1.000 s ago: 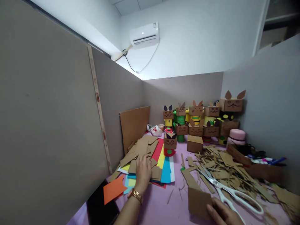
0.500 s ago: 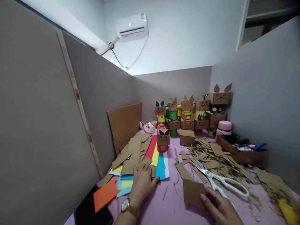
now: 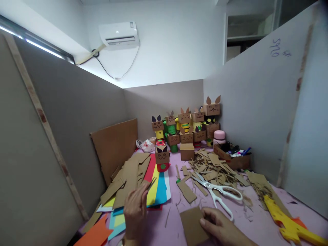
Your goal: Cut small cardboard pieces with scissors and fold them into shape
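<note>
My right hand (image 3: 216,222) pinches the edge of a square piece of cardboard (image 3: 193,225) near the table's front. My left hand (image 3: 135,208) is raised in front of the stacked cardboard sheets (image 3: 130,174), its fingers closed on a small cardboard piece (image 3: 151,184) seen nearly edge-on. Beneath the stack lie coloured paper sheets (image 3: 161,191) in red, yellow, blue and white. White-handled scissors (image 3: 215,191) lie spread apart beyond my right hand, beside a cardboard strip (image 3: 187,191).
Cardboard cat figures (image 3: 186,130) stand at the back, one cat figure (image 3: 162,159) nearer, beside a plain cardboard box (image 3: 187,152). Cardboard scraps (image 3: 212,167), a box of pens (image 3: 233,157) and a yellow glue gun (image 3: 287,222) occupy the right. Orange paper (image 3: 93,234) lies front left.
My left hand has lifted off the pile with a small cardboard piece. My right hand still holds the square. The view has swung right, bringing the glue gun into sight.
</note>
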{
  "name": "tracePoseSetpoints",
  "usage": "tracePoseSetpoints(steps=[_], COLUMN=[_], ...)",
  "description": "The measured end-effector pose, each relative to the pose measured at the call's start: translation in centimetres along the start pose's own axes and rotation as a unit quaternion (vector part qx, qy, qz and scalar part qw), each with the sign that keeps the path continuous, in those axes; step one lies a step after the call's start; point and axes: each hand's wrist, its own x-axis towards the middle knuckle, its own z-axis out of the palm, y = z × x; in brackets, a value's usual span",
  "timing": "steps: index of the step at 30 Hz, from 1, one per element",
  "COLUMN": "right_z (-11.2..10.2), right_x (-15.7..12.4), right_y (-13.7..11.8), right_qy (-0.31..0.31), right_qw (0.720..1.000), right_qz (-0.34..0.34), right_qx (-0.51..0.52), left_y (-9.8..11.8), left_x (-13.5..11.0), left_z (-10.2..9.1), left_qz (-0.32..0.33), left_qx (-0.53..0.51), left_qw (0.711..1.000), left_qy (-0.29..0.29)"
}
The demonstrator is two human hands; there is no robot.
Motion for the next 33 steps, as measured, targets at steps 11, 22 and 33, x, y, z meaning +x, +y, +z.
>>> tracePoseSetpoints(steps=[11,22,33], right_z=[2.3,3.0,1.9], right_x=[0.5,0.4,-2.1], right_y=[-1.3,-1.3,-3.7], right_qy=[0.097,0.111,0.002], right_qw=[0.987,0.966,0.965], right_qz=[0.044,0.045,-0.110], right_qx=[0.123,0.230,-0.239], left_y=[5.1,6.2,3.0], left_x=[-4.7,-5.7,-4.9], left_z=[5.5,5.2,4.9], left_qz=[-0.090,-0.144,-0.099], left_qx=[-0.160,-0.290,-0.158], left_qw=[0.902,0.822,0.958], left_qy=[-0.392,-0.469,-0.217])
